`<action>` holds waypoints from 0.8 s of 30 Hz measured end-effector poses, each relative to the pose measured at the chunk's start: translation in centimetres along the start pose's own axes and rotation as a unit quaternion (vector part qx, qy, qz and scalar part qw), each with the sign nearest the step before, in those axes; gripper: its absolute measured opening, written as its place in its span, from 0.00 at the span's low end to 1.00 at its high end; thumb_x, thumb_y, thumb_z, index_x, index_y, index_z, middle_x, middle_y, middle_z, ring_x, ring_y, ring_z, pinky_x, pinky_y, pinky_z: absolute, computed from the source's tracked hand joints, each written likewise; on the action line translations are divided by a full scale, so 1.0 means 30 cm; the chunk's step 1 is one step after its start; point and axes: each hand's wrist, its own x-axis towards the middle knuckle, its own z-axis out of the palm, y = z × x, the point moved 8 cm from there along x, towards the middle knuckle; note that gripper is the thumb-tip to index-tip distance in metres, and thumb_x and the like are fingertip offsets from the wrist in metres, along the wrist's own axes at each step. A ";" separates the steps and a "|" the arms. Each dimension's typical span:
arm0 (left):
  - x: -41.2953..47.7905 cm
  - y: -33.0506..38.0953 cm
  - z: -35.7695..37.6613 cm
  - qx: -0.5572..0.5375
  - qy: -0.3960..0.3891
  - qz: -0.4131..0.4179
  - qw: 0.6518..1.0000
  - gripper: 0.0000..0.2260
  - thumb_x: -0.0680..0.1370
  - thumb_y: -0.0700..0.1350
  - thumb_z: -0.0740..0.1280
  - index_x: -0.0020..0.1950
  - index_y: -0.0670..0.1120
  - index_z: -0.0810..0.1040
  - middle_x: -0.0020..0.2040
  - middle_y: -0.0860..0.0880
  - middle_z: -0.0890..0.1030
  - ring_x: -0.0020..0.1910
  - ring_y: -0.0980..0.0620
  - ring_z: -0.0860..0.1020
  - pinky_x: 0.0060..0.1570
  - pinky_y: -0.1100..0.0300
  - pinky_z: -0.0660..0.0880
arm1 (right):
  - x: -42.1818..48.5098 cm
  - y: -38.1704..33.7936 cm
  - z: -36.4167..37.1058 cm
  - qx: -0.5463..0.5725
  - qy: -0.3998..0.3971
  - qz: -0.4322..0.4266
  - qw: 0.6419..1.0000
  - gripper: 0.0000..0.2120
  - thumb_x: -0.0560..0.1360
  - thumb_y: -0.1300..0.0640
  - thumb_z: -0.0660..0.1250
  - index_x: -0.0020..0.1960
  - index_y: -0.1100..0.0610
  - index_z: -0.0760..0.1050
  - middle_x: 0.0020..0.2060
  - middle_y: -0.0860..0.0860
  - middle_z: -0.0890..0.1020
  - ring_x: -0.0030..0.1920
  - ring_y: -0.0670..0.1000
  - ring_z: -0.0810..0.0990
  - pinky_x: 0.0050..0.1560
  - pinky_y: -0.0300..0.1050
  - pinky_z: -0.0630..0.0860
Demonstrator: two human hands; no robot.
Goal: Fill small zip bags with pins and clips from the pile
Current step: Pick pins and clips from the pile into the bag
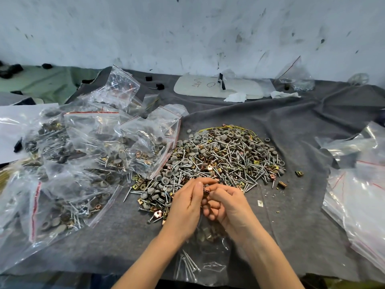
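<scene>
A big pile (225, 157) of silver pins, grey caps and brass and copper clips lies on the grey cloth at the middle. My left hand (185, 207) and my right hand (226, 205) meet at the pile's near edge, fingertips together around a few small clips (206, 191). Under my wrists lies a clear zip bag (200, 259) holding several pins, caps and clips; my forearms hide part of it.
Several filled zip bags (93, 155) are heaped at the left. A stack of empty zip bags (358, 192) lies at the right. A white plate-like board (218, 86) and another bag (295, 76) sit by the stained wall. Loose clips (283, 184) dot the cloth.
</scene>
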 end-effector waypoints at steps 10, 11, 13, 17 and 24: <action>0.010 -0.027 0.008 -0.036 -0.017 -0.030 0.999 0.18 0.80 0.57 0.52 0.55 0.59 0.81 0.49 0.51 0.83 0.42 0.56 0.80 0.47 0.57 0.78 | 0.006 0.014 -0.003 0.046 0.026 0.011 0.999 0.17 0.76 0.69 0.61 0.31 0.60 0.78 0.26 0.55 0.77 0.22 0.47 0.75 0.21 0.33 0.71; 0.010 -0.029 0.010 -0.046 -0.017 -0.030 0.998 0.18 0.80 0.57 0.52 0.54 0.59 0.81 0.49 0.51 0.83 0.41 0.57 0.80 0.45 0.58 0.77 | 0.005 0.015 -0.002 0.048 0.026 0.012 0.998 0.15 0.76 0.69 0.61 0.32 0.61 0.78 0.26 0.55 0.77 0.23 0.47 0.76 0.21 0.33 0.71; 0.012 -0.038 0.015 -0.069 -0.017 -0.034 0.997 0.17 0.80 0.56 0.53 0.54 0.59 0.82 0.48 0.49 0.83 0.38 0.58 0.79 0.42 0.61 0.75 | 0.004 0.018 -0.004 0.051 0.028 0.011 0.998 0.13 0.76 0.70 0.60 0.36 0.63 0.77 0.26 0.55 0.78 0.23 0.47 0.76 0.21 0.33 0.71; 0.014 -0.056 0.034 -0.135 -0.024 -0.051 0.989 0.19 0.80 0.53 0.52 0.56 0.50 0.82 0.44 0.50 0.82 0.32 0.61 0.75 0.37 0.65 0.72 | 0.003 0.019 0.003 0.064 0.025 0.005 0.998 0.10 0.76 0.71 0.59 0.40 0.66 0.76 0.26 0.55 0.78 0.23 0.46 0.76 0.23 0.33 0.72; 0.006 -0.050 0.023 -0.123 0.010 -0.026 0.992 0.23 0.80 0.51 0.48 0.54 0.44 0.81 0.46 0.46 0.83 0.38 0.59 0.78 0.39 0.67 0.72 | 0.006 0.039 0.018 0.074 0.026 0.020 0.997 0.23 0.76 0.71 0.58 0.26 0.61 0.80 0.24 0.54 0.78 0.22 0.44 0.76 0.24 0.31 0.73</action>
